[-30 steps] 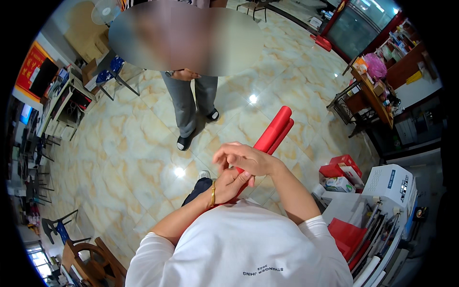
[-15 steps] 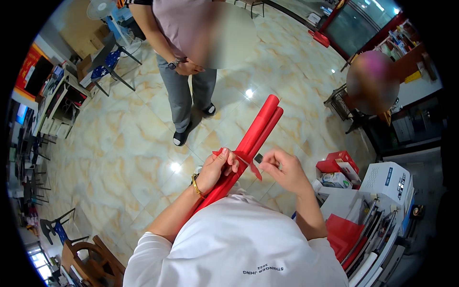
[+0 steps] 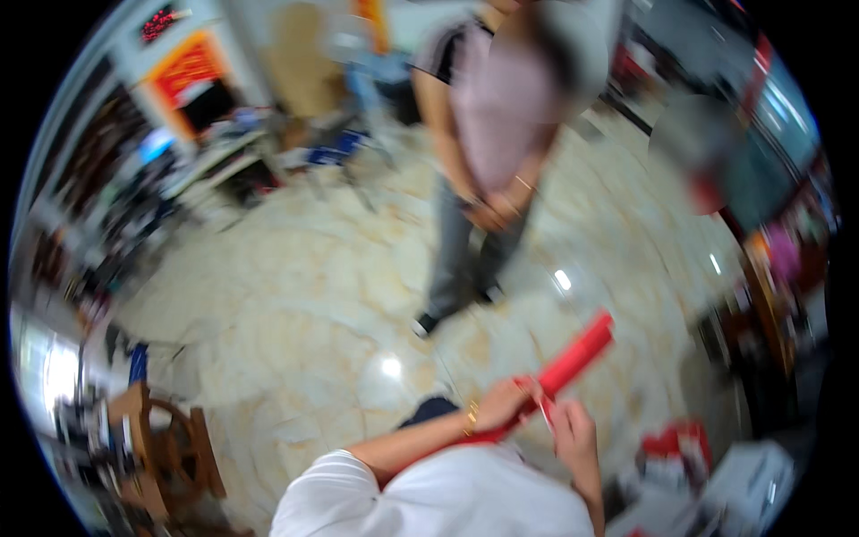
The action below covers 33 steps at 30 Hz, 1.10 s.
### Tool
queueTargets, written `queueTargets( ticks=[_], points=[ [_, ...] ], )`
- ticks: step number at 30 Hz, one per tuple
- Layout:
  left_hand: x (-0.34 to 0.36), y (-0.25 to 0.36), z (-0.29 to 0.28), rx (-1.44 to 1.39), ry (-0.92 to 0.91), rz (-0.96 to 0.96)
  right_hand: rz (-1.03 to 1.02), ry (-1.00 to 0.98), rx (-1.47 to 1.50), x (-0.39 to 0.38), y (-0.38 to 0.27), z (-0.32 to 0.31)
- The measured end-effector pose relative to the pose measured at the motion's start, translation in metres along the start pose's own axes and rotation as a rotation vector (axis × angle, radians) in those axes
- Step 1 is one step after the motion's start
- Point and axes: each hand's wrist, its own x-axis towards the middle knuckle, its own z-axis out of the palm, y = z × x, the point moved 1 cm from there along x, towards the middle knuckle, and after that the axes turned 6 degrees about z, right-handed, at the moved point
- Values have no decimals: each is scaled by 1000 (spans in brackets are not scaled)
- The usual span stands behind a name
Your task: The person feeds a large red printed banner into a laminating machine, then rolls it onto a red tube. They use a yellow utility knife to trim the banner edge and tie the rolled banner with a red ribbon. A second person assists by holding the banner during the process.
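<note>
A bundle of long red rolls [image 3: 580,353] slants from my body up toward the right, its lower part hidden behind my left arm. My left hand [image 3: 506,403], with a gold bracelet at the wrist, is closed around the rolls near their middle. Just to its right, my right hand [image 3: 574,431] is closed, fingers pinched at a thin red-and-white strip [image 3: 546,410] beside the rolls. Motion blur hides the strip's ends and the exact grip of the fingers.
A person in a pink top [image 3: 497,125] stands ahead with hands folded. Wooden furniture with a rounded frame [image 3: 179,447] is at the lower left. Red and white boxes [image 3: 676,447] sit at the lower right, and a desk [image 3: 219,166] stands far left.
My view has swung up and to the left, so the standing person and the rolls appear farther right and lower. My right hand has come closer to my left hand.
</note>
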Motion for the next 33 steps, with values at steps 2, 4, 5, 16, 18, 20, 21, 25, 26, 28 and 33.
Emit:
queueTargets(
  ticks=[2, 4, 5, 16, 18, 20, 21, 25, 26, 28, 33],
  points=[
    [20, -31, -10, -259, 51, 76, 69, -85, 117, 3, 20, 15],
    [33, -37, -20, -358, 119, 45, -59, -116, -114, 17, 29, 15],
    [34, -40, -25, -326, 147, 43, -60, -184, -50, 24, 21, 15],
    [-26, -42, -14, 1089, 399, 769, -232, -379, 158, 68, 67, 50],
    [-22, -37, -8, 1108, 364, 836, -83, -420, 171, 60, 56, 46],
    [-19, -39, -3, 1123, 307, 854, -97, -423, 148, 63, 64, 41],
    [-18, -37, 0, 1112, 295, 861, -102, -423, 140, 64, 70, 38],
    [-14, -31, 11, 932, 278, 828, 150, -448, 813, 62, 89, 37],
    [-13, -31, 12, 855, 285, 799, 249, -460, 1068, 57, 87, 37],
    [-11, -34, 6, 925, 312, 760, 391, -461, 1421, 50, 73, 36],
    [-28, -3, 1, 1315, 348, 319, 462, -89, 1545, 29, 77, 30]
  ],
)
